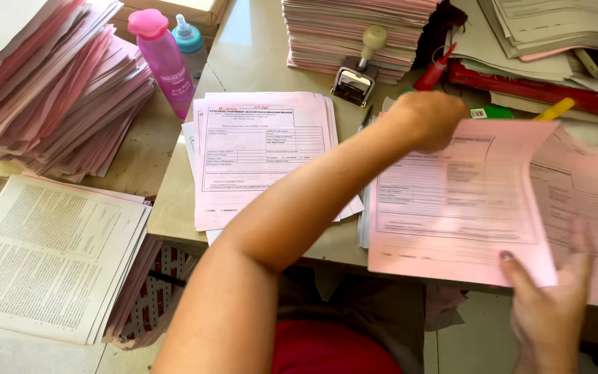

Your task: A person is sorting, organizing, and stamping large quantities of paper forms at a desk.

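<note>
Beside pink form, stamp, bottle

right hand blurred — its fingertips hidden behind the pink form; left forearm cut off below.

Clearly an office: tall stacks of pink forms, a rubber stamp and pens crowding the tabletop.

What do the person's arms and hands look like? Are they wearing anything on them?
Both are bare. The left arm shows no sleeve from upper arm to wrist, and no watch or bracelet. The left hand has no glove or ring that shows. The right hand is also ungloved, a bit blurred, with a short plain thumbnail.
</note>
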